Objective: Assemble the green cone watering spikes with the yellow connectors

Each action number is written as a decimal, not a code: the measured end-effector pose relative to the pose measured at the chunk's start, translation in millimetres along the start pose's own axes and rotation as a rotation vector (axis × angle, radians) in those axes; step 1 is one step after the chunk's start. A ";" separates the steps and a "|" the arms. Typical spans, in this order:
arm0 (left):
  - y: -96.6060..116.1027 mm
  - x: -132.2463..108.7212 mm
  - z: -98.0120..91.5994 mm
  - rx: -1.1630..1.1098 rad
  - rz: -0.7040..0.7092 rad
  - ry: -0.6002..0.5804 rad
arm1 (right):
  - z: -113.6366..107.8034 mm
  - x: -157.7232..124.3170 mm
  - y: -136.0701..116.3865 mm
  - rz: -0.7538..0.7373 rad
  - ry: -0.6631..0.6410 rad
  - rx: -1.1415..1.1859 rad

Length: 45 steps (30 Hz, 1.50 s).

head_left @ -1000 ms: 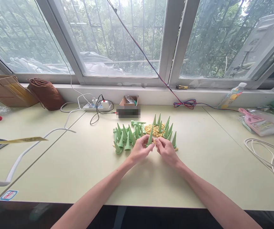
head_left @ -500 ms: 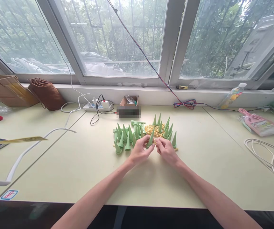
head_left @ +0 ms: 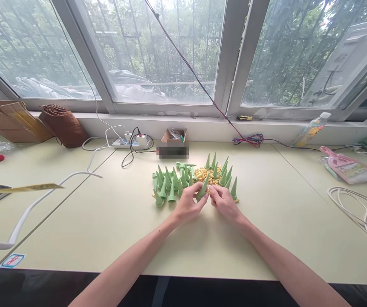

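Note:
My left hand (head_left: 189,202) is closed round the base of a green plastic watering spike (head_left: 203,186), its point up and leaning right. Close beside it, my right hand (head_left: 224,202) pinches a small yellow piece (head_left: 209,191) at the spike's side; the fingers hide most of it. Behind my left hand stand several green spikes (head_left: 171,194), a few lying on their sides. A heap of small yellow pieces (head_left: 202,174) lies behind the held spike. More green spikes (head_left: 233,187) stand round the right of that heap, next to my right hand.
A small open cardboard box (head_left: 174,135) stands at the back, near a power strip (head_left: 132,143) with cables. To the right are a pink dustpan (head_left: 346,164), a bottle (head_left: 313,130) and a coiled white cable (head_left: 356,211). A white cord (head_left: 31,209) crosses the table at left.
The held spike's tip has tilted a little to the right. Both hands stay together in nearly the same place, and the view has shifted very slightly.

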State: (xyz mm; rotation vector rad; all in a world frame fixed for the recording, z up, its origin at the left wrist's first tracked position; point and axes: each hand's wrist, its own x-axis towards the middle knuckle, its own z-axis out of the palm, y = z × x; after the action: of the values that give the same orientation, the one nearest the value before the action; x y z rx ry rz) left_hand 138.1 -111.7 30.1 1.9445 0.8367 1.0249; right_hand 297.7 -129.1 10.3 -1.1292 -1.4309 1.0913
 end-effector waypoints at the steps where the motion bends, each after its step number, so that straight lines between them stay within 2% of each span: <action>1: -0.1 0.0 0.2 0.004 0.005 -0.002 | -0.1 0.3 0.3 -0.001 0.001 0.002; 6: -2.4 1.1 2.5 0.023 -0.017 0.031 | 1.9 0.7 1.4 0.007 0.035 0.007; 12: -10.5 2.2 6.6 0.009 -0.105 0.082 | 4.9 -3.1 -0.8 -0.059 0.253 -0.222; 14: -13.6 1.9 7.7 0.043 -0.116 0.108 | 4.9 -4.0 -1.3 -0.067 0.289 -0.241; 23: -13.0 -0.6 11.8 0.187 -0.034 0.116 | 6.8 -5.9 -2.6 -0.079 0.256 -0.214; 36: -18.9 -1.5 12.8 0.165 -0.085 0.074 | 8.5 -7.3 -2.6 -0.107 0.254 -0.198; 45: -16.5 -4.0 15.3 0.240 -0.009 0.113 | 11.3 -8.2 -8.0 -0.157 0.256 -0.164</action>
State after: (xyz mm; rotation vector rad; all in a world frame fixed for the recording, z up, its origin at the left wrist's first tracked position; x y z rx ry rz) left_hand 146.4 -111.9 8.8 2.0942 1.0723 1.0777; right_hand 286.5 -139.4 15.4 -1.2026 -1.3961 0.7028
